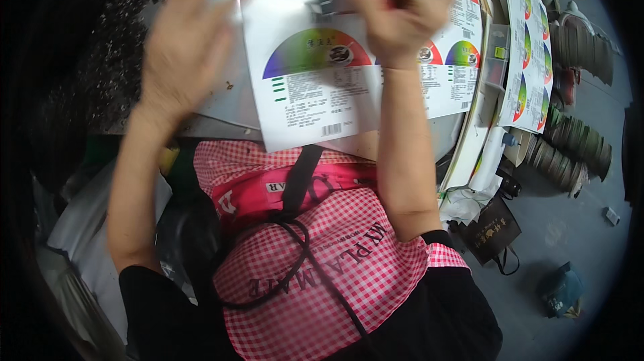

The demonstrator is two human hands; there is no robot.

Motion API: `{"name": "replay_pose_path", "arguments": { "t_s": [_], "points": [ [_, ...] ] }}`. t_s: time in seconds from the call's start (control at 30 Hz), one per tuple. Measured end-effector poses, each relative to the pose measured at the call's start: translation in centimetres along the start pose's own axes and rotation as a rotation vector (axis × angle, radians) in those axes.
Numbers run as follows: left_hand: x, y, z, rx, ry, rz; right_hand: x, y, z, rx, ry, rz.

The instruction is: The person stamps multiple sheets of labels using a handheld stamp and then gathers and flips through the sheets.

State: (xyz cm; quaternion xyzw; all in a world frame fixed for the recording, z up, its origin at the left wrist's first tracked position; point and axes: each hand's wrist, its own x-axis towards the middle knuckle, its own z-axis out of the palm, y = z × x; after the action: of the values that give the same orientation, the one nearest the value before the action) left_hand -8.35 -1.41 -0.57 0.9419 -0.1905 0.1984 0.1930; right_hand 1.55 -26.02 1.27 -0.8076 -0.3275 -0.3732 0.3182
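A glossy sheet of printed labels (312, 104), each with a rainbow-coloured half circle and small print, lies before me and reaches over the table's front edge. My right hand (407, 8), blurred, is closed around a dark and red handheld tool (337, 1) whose kind I cannot tell. That tool is over the upper part of the sheet. To the left, my left hand (188, 44) is just above the sheet's left edge, its fingers apart and blurred, with nothing seen in it.
Dark scraps cover the table's left part (100, 54). More printed sheets (528, 49) and a clear plastic box (495, 54) are at the right. Ribbed dark bundles (578, 139), a dark paper bag (488, 230) and a teal bag (562, 290) rest on the floor.
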Motion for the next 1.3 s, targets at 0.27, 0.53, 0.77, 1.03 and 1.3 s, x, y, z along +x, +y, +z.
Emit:
{"name": "replay_pose_path", "arguments": {
  "t_s": [0.27,0.53,0.77,1.03,1.3],
  "points": [
    [-5.6,7.3,1.1,-0.258,-0.389,-0.005,0.7,1.8,-5.8,0.22,0.265,0.082],
    [-6.4,5.7,1.6,-0.125,-0.456,0.021,-9.0,9.6,-22.4,-0.221,0.006,0.232],
    [-6.3,5.2,0.7,-0.067,-0.445,0.04,-9.0,5.5,-18.7,-0.302,-0.069,0.243],
    [-6.2,5.3,1.4,-0.085,-0.388,0.051,-8.1,-1.5,-13.7,-0.215,-0.083,0.154],
    [-2.6,5.1,0.3,-0.101,-0.305,0.223,-6.8,-8.2,-7.8,-0.014,-0.167,0.079]
  ]
}}
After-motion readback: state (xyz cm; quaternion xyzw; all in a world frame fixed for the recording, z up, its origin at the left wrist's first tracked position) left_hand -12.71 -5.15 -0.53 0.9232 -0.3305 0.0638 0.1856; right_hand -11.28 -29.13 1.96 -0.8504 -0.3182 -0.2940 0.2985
